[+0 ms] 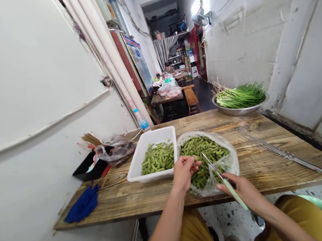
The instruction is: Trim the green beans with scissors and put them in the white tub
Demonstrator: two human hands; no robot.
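My left hand (185,170) is closed in a pinch on a green edamame pod (196,158), above the near left part of an open clear plastic bag (233,157). Edamame pods (204,146) fill this bag. In my right hand (243,189) is a pair of scissors (234,194) with a pale green handle, seen nearly edge-on; its narrow metal tip points at the pod from the right. A white plastic tub (133,175) stands against the bag's left side, with more edamame pods (158,157) inside.
Metal skewers (288,154) lie on the wooden table (119,200) at right. A metal bowl of green stalks (240,100) stands at the far right corner. On the left are a blue cloth (82,205), a black box (87,169) and a water bottle (141,120). A person (168,69) sits farther back.
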